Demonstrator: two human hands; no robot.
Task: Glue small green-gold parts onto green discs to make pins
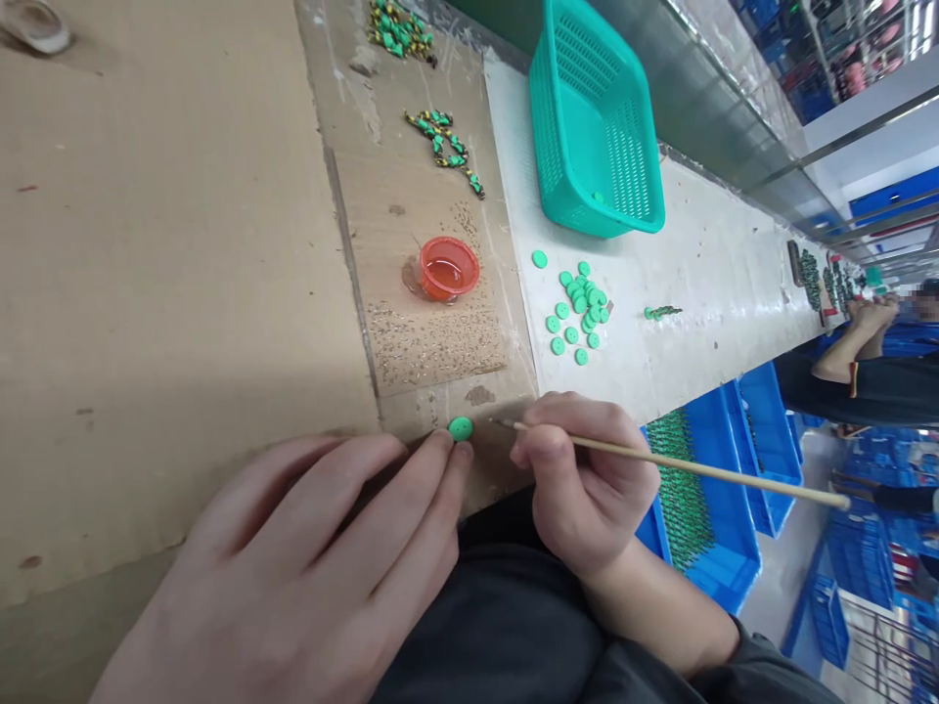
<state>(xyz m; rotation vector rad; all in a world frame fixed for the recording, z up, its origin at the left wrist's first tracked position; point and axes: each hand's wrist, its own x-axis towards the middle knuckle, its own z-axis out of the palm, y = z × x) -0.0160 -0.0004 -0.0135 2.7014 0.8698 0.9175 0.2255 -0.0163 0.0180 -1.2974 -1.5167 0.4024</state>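
Observation:
My left hand [323, 548] reaches to the table's near edge, its fingertips pinched on a small round green button [461, 428]. Two dark dots show on the button's face. My right hand [587, 474] is closed round a thin wooden brush [704, 469], whose dark tip points left, a little apart from the button. Beyond my hands stands a small red cup [449, 269] with liquid in it. Tiny specks lie round it on a brown board [411, 205]. To the right of the cup several green buttons [579, 298] are scattered on the white surface.
A green basket [649, 147] stands at the back. Green, yellow and dark beaded pieces [400, 34] lie at the far left, with a strand [451, 152] nearer. Blue bins [740, 548] are at the right, one holding green pieces. Another person [843, 376] works farther along the table.

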